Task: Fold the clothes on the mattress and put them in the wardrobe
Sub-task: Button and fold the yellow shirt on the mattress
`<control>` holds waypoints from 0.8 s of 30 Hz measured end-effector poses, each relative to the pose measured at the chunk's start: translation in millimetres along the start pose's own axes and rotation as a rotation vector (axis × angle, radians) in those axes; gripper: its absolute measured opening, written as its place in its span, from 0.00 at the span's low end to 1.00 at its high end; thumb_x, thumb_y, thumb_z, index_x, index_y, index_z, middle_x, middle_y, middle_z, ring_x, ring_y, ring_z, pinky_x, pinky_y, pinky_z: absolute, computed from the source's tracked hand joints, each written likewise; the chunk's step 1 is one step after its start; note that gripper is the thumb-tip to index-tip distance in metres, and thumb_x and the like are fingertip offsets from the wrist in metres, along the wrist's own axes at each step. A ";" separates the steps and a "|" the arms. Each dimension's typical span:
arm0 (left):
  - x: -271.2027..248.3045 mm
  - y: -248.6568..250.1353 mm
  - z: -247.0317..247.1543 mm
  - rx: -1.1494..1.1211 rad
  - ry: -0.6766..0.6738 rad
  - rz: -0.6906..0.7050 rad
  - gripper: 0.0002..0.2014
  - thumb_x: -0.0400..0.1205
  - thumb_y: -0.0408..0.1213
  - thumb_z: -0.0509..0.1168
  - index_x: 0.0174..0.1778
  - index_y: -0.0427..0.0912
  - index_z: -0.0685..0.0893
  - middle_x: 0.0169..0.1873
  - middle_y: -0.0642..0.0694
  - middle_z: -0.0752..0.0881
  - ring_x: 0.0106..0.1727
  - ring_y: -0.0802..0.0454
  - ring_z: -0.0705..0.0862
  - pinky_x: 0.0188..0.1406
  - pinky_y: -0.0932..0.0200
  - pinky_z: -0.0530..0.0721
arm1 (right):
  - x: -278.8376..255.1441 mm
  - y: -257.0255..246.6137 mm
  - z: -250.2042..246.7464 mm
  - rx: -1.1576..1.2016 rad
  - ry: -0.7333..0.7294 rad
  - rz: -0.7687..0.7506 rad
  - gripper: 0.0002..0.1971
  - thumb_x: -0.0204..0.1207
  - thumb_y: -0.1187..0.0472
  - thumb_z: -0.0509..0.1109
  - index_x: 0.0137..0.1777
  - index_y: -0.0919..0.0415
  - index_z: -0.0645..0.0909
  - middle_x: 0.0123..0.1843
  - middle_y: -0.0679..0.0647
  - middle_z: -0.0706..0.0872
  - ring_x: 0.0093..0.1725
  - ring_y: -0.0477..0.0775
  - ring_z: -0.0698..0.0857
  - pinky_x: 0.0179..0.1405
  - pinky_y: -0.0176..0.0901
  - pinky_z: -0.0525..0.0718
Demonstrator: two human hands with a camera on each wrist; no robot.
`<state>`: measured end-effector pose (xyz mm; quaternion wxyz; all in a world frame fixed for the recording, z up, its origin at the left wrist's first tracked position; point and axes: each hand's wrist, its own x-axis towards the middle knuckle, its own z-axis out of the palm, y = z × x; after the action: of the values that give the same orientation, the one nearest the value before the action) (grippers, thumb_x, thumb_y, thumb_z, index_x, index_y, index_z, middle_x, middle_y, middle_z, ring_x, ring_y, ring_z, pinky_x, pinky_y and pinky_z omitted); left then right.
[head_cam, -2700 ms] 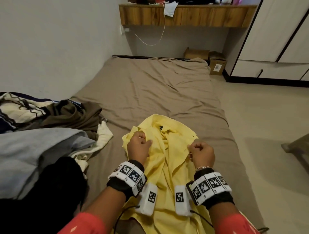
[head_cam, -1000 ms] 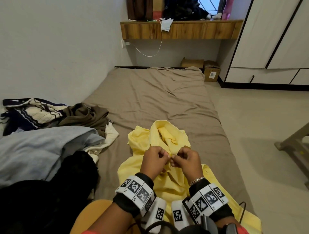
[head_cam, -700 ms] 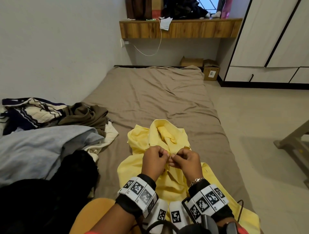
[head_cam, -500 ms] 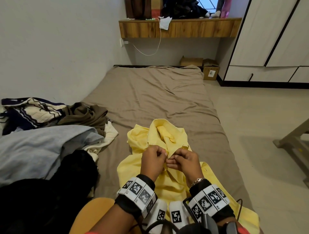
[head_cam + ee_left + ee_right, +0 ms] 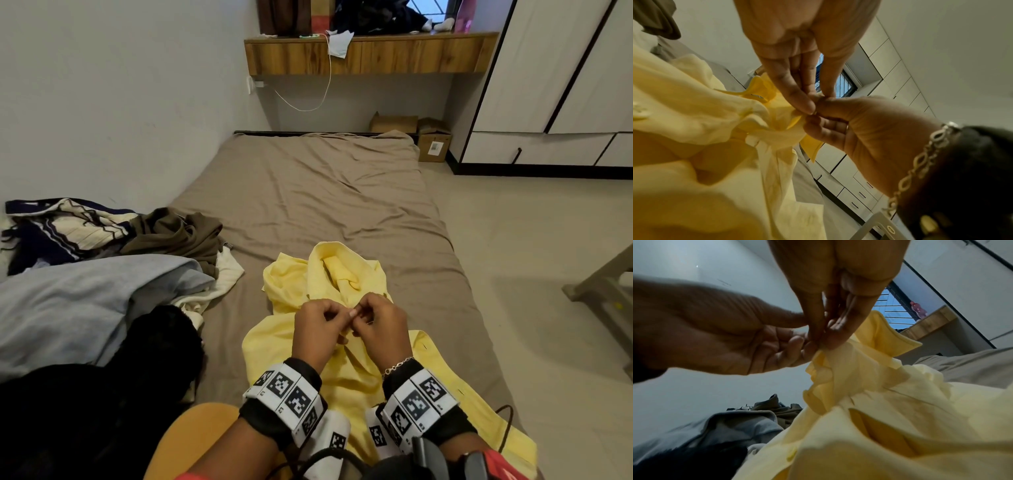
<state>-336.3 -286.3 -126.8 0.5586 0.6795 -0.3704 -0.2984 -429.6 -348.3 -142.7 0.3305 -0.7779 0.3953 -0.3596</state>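
A: From the head view, where is the yellow shirt [image 5: 346, 370]?

B: It lies on the mattress [image 5: 308, 192], collar away from the person. The left hand [image 5: 320, 327] and right hand [image 5: 378, 325] meet just below the collar, likely fastening a button so the front lies flat for folding. A pile of clothes [image 5: 102, 274] waits to the left; the wardrobe [image 5: 561, 68] stands shut.

A: And the left wrist view?

B: The left fingers [image 5: 799, 99] are curled, pinching the placket against the right hand's.

A: The right wrist view?

B: The right fingers [image 5: 836, 335] also pinch the bunched yellow cloth.
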 end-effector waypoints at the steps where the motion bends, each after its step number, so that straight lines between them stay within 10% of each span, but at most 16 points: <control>1: 0.4 -1.4 1.0 0.002 0.007 -0.005 0.09 0.78 0.30 0.69 0.31 0.38 0.85 0.26 0.45 0.84 0.25 0.58 0.82 0.25 0.62 0.84 | -1.3 -0.5 1.2 -0.030 0.010 -0.023 0.07 0.69 0.70 0.73 0.35 0.62 0.79 0.34 0.49 0.80 0.33 0.54 0.83 0.34 0.43 0.82; 10: 9.0 -14.7 3.2 0.029 0.099 -0.032 0.13 0.80 0.25 0.63 0.31 0.42 0.80 0.29 0.44 0.83 0.25 0.53 0.82 0.22 0.64 0.82 | -4.1 7.0 11.0 0.067 0.037 -0.008 0.05 0.71 0.71 0.72 0.38 0.61 0.84 0.38 0.54 0.85 0.34 0.52 0.85 0.36 0.51 0.87; 17: 13.9 -16.5 -1.4 0.129 -0.051 -0.038 0.14 0.81 0.27 0.62 0.31 0.44 0.75 0.28 0.48 0.78 0.24 0.57 0.78 0.30 0.49 0.84 | 4.3 5.5 0.5 0.267 -0.134 0.215 0.14 0.75 0.73 0.67 0.33 0.57 0.77 0.30 0.55 0.84 0.26 0.48 0.84 0.31 0.38 0.86; 24: 34.4 -1.3 -15.5 0.279 -0.274 0.099 0.14 0.81 0.27 0.63 0.31 0.47 0.73 0.29 0.51 0.76 0.33 0.56 0.73 0.38 0.61 0.73 | 21.5 3.5 -15.0 0.614 -0.304 0.423 0.13 0.77 0.74 0.64 0.33 0.62 0.77 0.26 0.51 0.77 0.26 0.44 0.76 0.26 0.34 0.77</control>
<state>-304.6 -306.6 -124.7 0.4172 0.6843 -0.5139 -0.3059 -434.0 -371.8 -131.3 0.6689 -0.5891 0.3674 -0.2656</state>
